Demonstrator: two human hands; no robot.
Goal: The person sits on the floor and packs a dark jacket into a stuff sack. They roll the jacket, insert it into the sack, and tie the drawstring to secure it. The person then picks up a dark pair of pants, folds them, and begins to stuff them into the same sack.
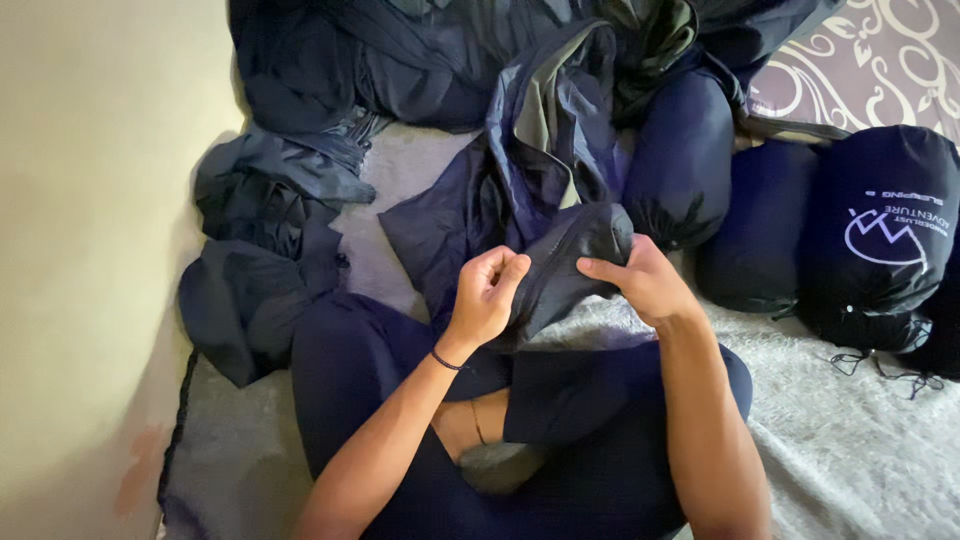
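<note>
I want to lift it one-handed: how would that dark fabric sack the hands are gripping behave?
The dark fabric sack looks floppy: it creases and sags between the left hand and right hand. Its sheen suggests thin, somewhat slippery cloth. Probably light, since pinched fingers hold it up.

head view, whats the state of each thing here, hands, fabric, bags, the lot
left hand: closed, pinching the dark fabric
right hand: closed, gripping the same fabric
dark fabric: bunched between both hands, rest loose and crumpled
loose pile: unpacked, heaped by the wall
printed stuff sack: full, drawstring end cinched, cords trailing
plain stuff sack: full, closed
grey blanket: spread flat under the person
</note>
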